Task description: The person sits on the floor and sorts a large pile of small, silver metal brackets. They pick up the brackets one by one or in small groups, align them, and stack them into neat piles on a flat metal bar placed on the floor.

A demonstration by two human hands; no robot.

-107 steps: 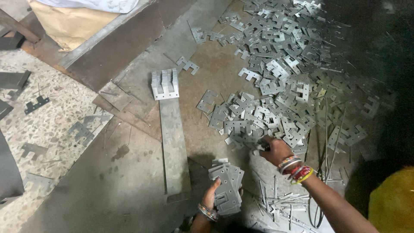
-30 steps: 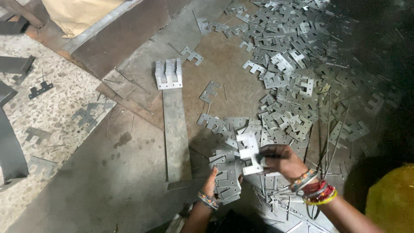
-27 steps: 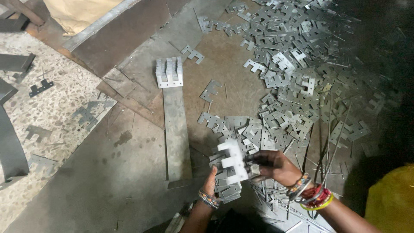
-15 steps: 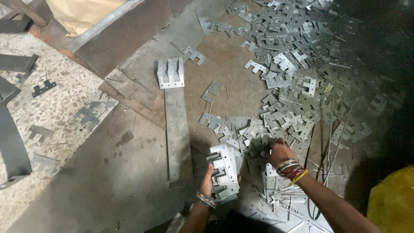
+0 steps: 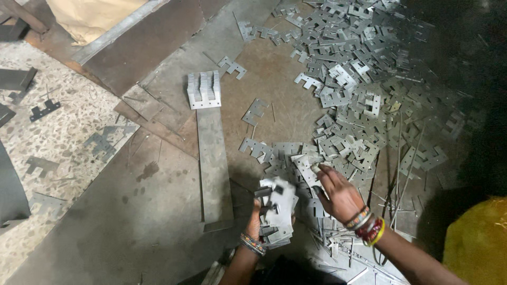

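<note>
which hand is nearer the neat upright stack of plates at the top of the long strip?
Left. The left hand is below the upright stack; the right hand is farther, lower right.

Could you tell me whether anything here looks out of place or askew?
The stack of plates in the left hand sits uneven, edges fanned out, unlike the squared stack on the floor. Loose plates lie scattered in all directions; the right hand touches one.

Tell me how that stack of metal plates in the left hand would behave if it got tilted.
The stack of metal plates in the left hand looks loose and unevenly fanned, so plates would probably slide off. Each thin plate seems stiff, and the bundle likely heavy for its size.
</note>
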